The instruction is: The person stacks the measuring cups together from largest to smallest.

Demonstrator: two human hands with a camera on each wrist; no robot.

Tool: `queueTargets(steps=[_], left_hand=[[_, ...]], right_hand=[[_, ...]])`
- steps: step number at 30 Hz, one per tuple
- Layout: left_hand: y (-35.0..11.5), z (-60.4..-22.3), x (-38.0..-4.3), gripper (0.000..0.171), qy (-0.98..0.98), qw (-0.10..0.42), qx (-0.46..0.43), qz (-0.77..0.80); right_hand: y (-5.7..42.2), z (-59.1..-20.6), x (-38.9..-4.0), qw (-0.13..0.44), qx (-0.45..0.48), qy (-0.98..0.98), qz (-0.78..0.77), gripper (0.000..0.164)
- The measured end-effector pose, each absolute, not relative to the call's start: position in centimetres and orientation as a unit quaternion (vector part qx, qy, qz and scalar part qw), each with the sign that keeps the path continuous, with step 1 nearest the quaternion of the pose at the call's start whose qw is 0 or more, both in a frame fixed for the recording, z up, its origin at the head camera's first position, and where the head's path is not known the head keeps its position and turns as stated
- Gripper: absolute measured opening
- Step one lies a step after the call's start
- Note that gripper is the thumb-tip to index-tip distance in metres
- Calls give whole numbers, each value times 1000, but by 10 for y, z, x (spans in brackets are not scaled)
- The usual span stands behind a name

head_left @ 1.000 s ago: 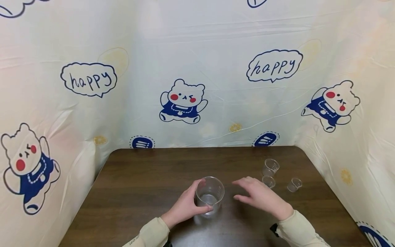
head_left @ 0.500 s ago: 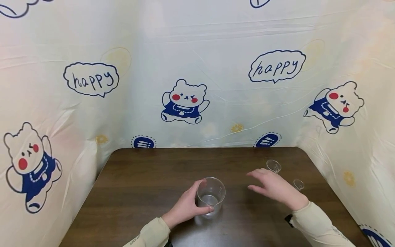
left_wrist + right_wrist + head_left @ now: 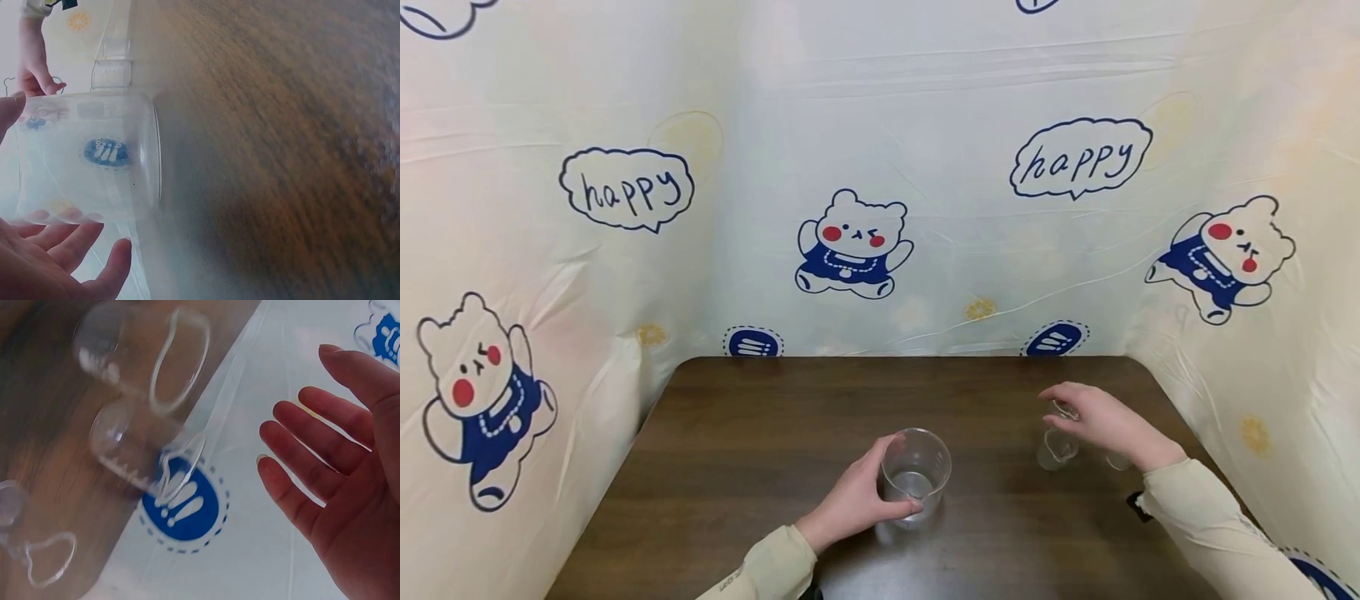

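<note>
My left hand (image 3: 850, 500) grips a large clear beaker (image 3: 919, 467), upright on the tabletop, with the thumb at its near side and fingers around its far side. In the left wrist view the fingers (image 3: 72, 244) lie against the beaker's wall (image 3: 87, 169). Over at the right, my right hand (image 3: 1108, 421) hovers above small clear beakers, thumb and fingers spread with nothing between them. One small beaker (image 3: 1057, 450) stands below the thumb; a second (image 3: 1063, 408) is partly covered by the hand, and a third, the smallest (image 3: 1117, 461), shows under the wrist.
The brown wooden table (image 3: 760, 417) has rounded far corners. A pale printed cloth (image 3: 955, 167) with bears and "happy" bubbles hangs behind it and along both sides. All three small beakers stand close together at the table's right, where the right wrist view shows their lipped rims.
My right hand has moved right and farther from me, from beside the large beaker to over the small beakers. My left hand keeps its grip on the large beaker, unmoved.
</note>
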State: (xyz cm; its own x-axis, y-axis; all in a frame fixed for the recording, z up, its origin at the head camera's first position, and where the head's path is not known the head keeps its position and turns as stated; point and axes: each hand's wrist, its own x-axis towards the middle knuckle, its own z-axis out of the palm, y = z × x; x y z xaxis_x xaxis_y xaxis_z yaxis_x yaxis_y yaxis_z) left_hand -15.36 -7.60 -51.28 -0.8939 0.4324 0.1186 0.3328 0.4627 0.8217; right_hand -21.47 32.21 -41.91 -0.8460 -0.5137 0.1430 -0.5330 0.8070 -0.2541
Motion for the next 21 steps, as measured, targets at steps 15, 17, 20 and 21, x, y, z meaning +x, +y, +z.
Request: queueTargets(steps=[15, 17, 20, 21], left_hand=[[-76, -516, -154, 94, 855, 48, 225, 465], [-76, -517, -153, 94, 854, 48, 226, 467], [-77, -517, -153, 94, 853, 46, 227, 468], [-77, -517, -153, 94, 852, 45, 228, 468]], right_hand=[[360, -429, -238, 32, 261, -957, 123, 31], [363, -430, -241, 28, 266, -956, 118, 33], [364, -431, -244, 18, 272, -956, 108, 36], [365, -432, -246, 13, 273, -956, 106, 37]])
